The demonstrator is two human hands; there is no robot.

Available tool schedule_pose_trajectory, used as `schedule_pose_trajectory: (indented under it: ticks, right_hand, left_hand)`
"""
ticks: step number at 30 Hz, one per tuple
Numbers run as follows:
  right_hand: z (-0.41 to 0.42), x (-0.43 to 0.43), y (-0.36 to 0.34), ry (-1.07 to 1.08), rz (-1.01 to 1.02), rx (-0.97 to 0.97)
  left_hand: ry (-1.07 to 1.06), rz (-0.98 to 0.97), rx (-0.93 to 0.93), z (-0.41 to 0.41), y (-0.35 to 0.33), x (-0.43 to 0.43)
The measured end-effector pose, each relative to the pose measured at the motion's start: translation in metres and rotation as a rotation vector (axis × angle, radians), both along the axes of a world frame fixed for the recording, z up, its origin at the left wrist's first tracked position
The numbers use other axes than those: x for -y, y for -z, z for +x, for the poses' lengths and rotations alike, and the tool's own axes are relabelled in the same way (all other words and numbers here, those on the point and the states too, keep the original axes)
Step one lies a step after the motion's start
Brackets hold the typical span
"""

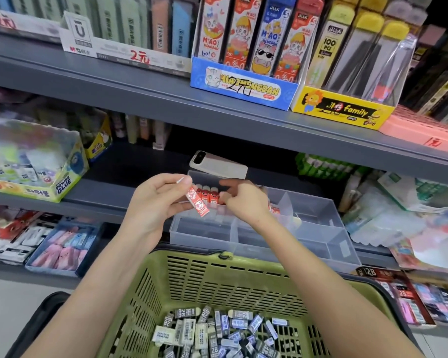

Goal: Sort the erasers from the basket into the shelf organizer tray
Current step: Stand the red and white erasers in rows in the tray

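Head: erasers (pixel 207 195) partly behind right hand (pixel 243 202)

The bare left forearm (pixel 109 277) and bare right forearm (pixel 313 277) rise from the near edge and lean toward each other, so the hands almost meet in the middle. The left hand (pixel 161 200), palm turned right, pinches a small red-and-white wrapped rectangular eraser (pixel 198 204) between thumb and curled fingertips, its lower end tilted to the right. The right hand (pixel 243 201), just right of it, shows its back with fingers curled leftward; whether they grip anything cannot be told.
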State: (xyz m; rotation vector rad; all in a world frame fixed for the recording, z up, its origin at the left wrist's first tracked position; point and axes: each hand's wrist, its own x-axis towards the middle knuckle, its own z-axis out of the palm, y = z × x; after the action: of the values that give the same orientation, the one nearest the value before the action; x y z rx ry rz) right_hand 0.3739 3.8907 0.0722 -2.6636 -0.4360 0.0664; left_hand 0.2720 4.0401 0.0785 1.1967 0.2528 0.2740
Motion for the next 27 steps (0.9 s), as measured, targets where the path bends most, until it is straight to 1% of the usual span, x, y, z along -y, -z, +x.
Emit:
schedule_pose_trajectory:
  ticks: [1, 2, 3, 5, 6, 8, 11, 13, 14, 15, 16, 17, 19, 20, 21, 22, 25, 27]
  right_hand:
    - [-0.003, 0.003, -0.004, -0.002, -0.020, 0.062]
    - [-0.009, 0.007, -0.008, -0.012, 0.013, 0.117]
    - [-0.017, 0.012, -0.014, -0.038, 0.121, 0.122]
    - [-0.038, 0.021, -0.028, -0.152, 0.443, -0.027]
    - [-0.048, 0.026, -0.034, -0.209, 0.537, -0.110]
    - [-0.060, 0.035, -0.042, -0.230, 0.591, -0.201]
    - [-0.063, 0.053, -0.048, -0.183, 0.655, -0.328]
    - [-0.061, 0.066, -0.047, -0.166, 0.700, -0.416]
    - [-0.059, 0.073, -0.047, -0.151, 0.709, -0.426]
    - [-0.055, 0.080, -0.046, -0.126, 0.725, -0.415]
    - [-0.050, 0.087, -0.046, -0.085, 0.743, -0.388]
    - [-0.044, 0.093, -0.045, -0.027, 0.754, -0.342]
    - [-0.029, 0.105, -0.043, 0.124, 0.727, -0.232]
    - [-0.021, 0.110, -0.041, 0.185, 0.681, -0.187]
    - [-0.013, 0.112, -0.039, 0.221, 0.607, -0.153]
    - [-0.005, 0.112, -0.035, 0.244, 0.509, -0.123]
    - [0.011, 0.103, -0.023, 0.305, 0.164, -0.007]
    - [0.014, 0.097, -0.017, 0.344, 0.014, 0.088]
  left_hand:
    - [0.003, 0.009, 0.006, 0.001, 0.000, 0.002]
    - [0.002, 0.016, 0.012, 0.002, -0.001, 0.004]
    - [0.000, 0.023, 0.020, 0.003, -0.002, 0.006]
    - [0.010, 0.041, 0.041, 0.005, -0.004, 0.012]
    - [0.019, 0.051, 0.053, 0.006, -0.005, 0.015]
    - [0.038, 0.072, 0.076, 0.008, -0.009, 0.024]
    - [0.084, 0.105, 0.087, 0.015, -0.016, 0.042]
    - [0.149, 0.153, 0.087, 0.020, -0.023, 0.056]
    - [0.189, 0.191, 0.085, 0.023, -0.025, 0.063]
    - [0.222, 0.248, 0.082, 0.026, -0.027, 0.069]
    - [0.234, 0.348, 0.074, 0.029, -0.027, 0.073]
    - [0.222, 0.505, 0.058, 0.032, -0.026, 0.075]
    - [0.138, 0.912, 0.017, 0.034, -0.018, 0.072]
    - [0.094, 1.092, 0.013, 0.033, -0.013, 0.069]
    - [0.072, 1.222, 0.025, 0.030, -0.008, 0.066]
    - [0.077, 1.303, 0.041, 0.028, -0.002, 0.064]
    - [0.145, 1.451, 0.056, 0.021, 0.011, 0.063]
    - [0.169, 1.512, 0.056, 0.020, 0.013, 0.064]
